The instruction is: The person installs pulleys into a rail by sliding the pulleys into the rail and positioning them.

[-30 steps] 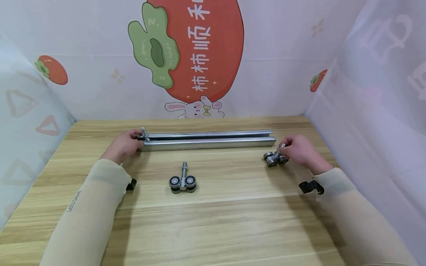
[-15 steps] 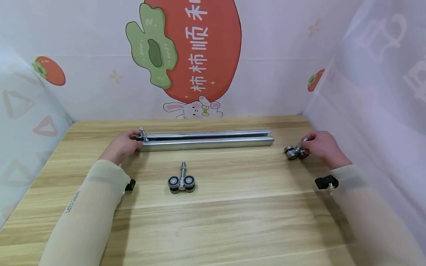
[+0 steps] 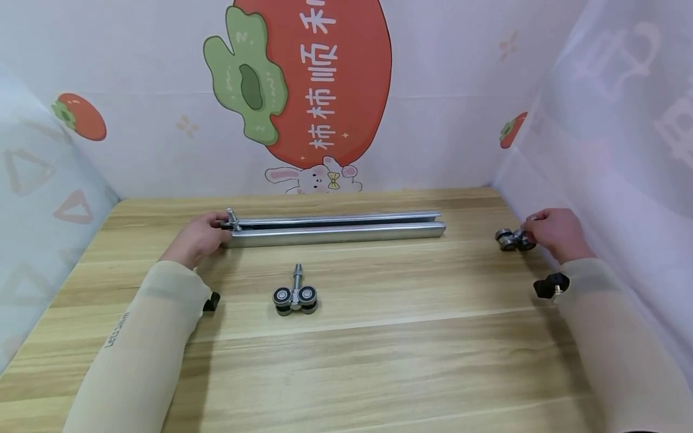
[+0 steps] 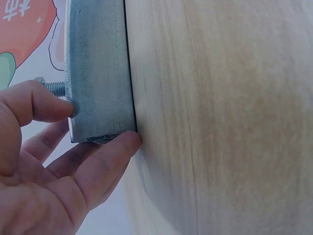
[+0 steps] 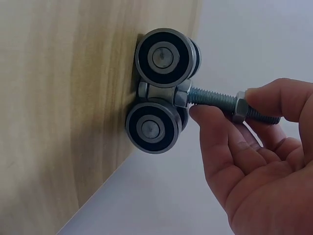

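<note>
A steel channel track (image 3: pixel 346 235) lies across the back of the table with its slot upward. My left hand (image 3: pixel 199 239) grips its left end; the left wrist view shows the thumb at the slot edge and a finger (image 4: pixel 110 166) against the lower end. Beside that thumb a threaded bolt (image 4: pixel 55 88) rises from the slot, its lower part hidden inside. Far right, my right hand (image 3: pixel 560 233) pinches the bolt of a trolley roller (image 5: pixel 164 58) between thumb and fingers. Its wheels sit close on the wood, with a nut (image 5: pixel 240 106) near the thumb. Another trolley roller (image 3: pixel 296 298) stands bolt-up, left of centre.
The wood-grain table (image 3: pixel 368 373) meets a printed cloth wall (image 3: pixel 444 138) at the back. More cloth (image 3: pixel 612 180) hangs along the right side, close to my right hand. A small black device (image 3: pixel 551 285) is strapped at my right wrist.
My right hand has moved right and slightly back along the table with the trolley roller, away from the track's right end. My left hand stays at the left end of the track.
</note>
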A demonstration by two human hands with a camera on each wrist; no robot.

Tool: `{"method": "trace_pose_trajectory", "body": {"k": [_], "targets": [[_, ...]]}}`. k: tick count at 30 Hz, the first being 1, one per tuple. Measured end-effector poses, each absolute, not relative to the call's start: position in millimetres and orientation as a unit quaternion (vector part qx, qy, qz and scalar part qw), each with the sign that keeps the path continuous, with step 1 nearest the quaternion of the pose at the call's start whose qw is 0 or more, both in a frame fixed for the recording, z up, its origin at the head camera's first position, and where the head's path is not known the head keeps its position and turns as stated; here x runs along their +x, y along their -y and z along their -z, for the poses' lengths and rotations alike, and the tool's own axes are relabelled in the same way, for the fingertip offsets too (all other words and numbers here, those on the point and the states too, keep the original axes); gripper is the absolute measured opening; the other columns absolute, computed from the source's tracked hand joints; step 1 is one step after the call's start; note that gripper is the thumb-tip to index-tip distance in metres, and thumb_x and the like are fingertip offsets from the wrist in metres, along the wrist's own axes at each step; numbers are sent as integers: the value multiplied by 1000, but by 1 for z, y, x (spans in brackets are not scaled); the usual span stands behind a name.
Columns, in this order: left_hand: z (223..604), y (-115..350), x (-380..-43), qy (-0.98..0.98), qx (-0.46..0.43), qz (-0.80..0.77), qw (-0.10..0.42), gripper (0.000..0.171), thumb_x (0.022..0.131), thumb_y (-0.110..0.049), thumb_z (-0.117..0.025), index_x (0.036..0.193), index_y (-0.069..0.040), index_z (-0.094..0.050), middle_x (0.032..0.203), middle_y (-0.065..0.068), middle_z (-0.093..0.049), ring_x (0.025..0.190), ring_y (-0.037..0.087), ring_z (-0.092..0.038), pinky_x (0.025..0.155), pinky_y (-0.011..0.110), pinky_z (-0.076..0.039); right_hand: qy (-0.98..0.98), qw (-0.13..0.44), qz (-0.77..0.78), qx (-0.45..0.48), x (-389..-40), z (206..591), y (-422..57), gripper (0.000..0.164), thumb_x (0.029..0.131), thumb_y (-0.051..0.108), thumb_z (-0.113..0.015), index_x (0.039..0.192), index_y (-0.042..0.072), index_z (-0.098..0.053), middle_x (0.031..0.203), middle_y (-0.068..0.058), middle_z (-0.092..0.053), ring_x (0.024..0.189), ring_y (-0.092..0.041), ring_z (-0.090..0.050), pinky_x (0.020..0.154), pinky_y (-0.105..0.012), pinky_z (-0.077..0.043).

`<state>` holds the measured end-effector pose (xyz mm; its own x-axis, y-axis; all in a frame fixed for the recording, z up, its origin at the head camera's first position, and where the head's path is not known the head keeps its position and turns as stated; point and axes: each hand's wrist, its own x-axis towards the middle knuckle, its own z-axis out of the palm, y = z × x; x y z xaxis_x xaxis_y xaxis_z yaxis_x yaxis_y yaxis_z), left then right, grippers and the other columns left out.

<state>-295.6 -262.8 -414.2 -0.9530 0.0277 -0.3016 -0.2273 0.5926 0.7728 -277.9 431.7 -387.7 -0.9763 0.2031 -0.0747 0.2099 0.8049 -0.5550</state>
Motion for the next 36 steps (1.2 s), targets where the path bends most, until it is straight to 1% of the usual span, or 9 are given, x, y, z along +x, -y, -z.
{"method": "trace_pose_trajectory", "body": {"k": [5,9,14,17,21,26,32,36], "targets": [[413,261,-295,-879,-57,-450,145,54,100,-8,-51,150,-1,-33,147,28,-33,119,37,-42,95,48,-47,-943,18,309,122,-285,388,-434,37,98,25,-56,112,-8,-64,85,-12,-70,84,-27,-56,63,-37,-42],[413,261,-295,-879,-55,-453,141,54,99,-7,-51,150,0,-33,148,28,-33,120,37,-42,95,48,-47,-938,19,318,135,-291,388,-433,37,99,25,-56,115,-8,-61,84,-11,-70,84,-26,-57,66,-37,-43],[414,261,-295,-879,-56,-453,139,53,99,-7,-50,149,-1,-34,147,27,-34,119,37,-42,95,48,-47,-938,3,320,136,-299,390,-429,34,97,22,-58,111,-8,-62,79,-8,-69,77,-22,-58,63,-36,-44],[415,261,-295,-880,-56,-451,138,53,99,-8,-50,150,-1,-34,148,27,-33,120,37,-43,95,47,-48,-937,-5,323,131,-301,392,-424,32,96,21,-59,109,-8,-63,79,-7,-68,75,-21,-57,59,-36,-45],[415,262,-296,-880,-58,-452,137,54,99,-8,-51,150,-1,-34,148,27,-33,120,37,-42,95,47,-48,-937,-12,327,121,-303,395,-410,32,96,22,-58,110,-6,-62,84,-10,-68,78,-25,-57,59,-37,-46],[416,263,-298,-880,-60,-451,132,53,98,-7,-52,148,-1,-36,148,27,-34,118,36,-44,93,46,-49,-935,-25,338,106,-307,396,-387,27,96,21,-58,106,-4,-62,88,-13,-66,83,-28,-56,62,-38,-46],[419,263,-299,-882,-59,-448,130,54,97,-7,-53,148,0,-37,146,28,-36,115,35,-45,92,44,-50,-932,-25,349,92,-310,396,-363,21,94,17,-57,97,-2,-62,84,-12,-63,79,-29,-52,61,-37,-44],[418,263,-299,-881,-59,-451,133,56,98,-7,-53,150,0,-34,147,29,-33,117,37,-44,94,46,-49,-930,-24,357,87,-315,398,-351,19,94,16,-57,96,-1,-61,86,-13,-62,79,-29,-52,61,-38,-44]]}}
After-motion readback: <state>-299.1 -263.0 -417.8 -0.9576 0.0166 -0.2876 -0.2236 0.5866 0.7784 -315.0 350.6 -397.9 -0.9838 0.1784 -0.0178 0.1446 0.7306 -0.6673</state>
